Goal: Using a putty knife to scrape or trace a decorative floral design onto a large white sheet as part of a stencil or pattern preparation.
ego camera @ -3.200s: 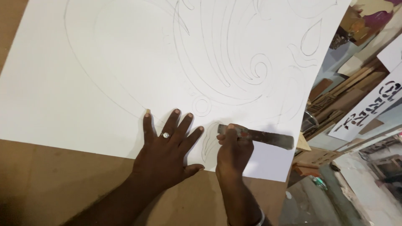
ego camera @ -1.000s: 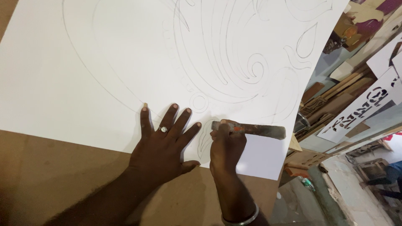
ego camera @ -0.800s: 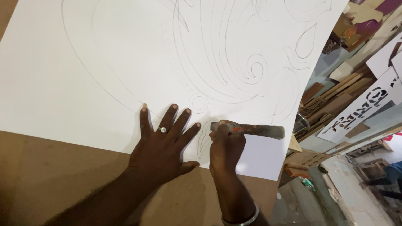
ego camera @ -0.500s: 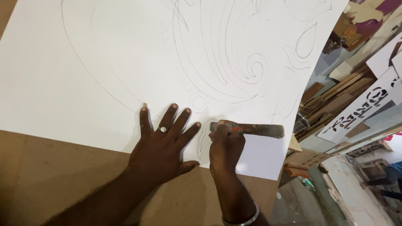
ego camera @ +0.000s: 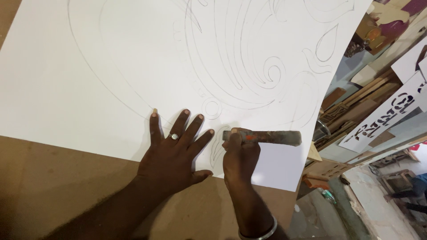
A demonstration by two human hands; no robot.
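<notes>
While your left hand [ego camera: 171, 153] lies flat with fingers spread on the lower edge of the white sheet [ego camera: 89, 80], your right hand [ego camera: 240, 155], just at its 3 o'clock, is closed around a worn, brownish tool [ego camera: 267, 137] whose handle points toward 3 o'clock. Both forearms rest over the brown board [ego camera: 53, 191]. Farther out, pencilled curves [ego camera: 249, 66] sweep toward 12 o'clock, and wooden offcuts [ego camera: 351, 106] lie past the sheet's edge at 2 o'clock.

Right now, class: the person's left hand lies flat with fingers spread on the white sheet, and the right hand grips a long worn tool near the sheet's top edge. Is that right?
Not quite. The head view shows the right hand gripping the tool near the bottom edge of the white sheet, by its lower right corner. The left hand does lie flat, fingers spread.
</notes>
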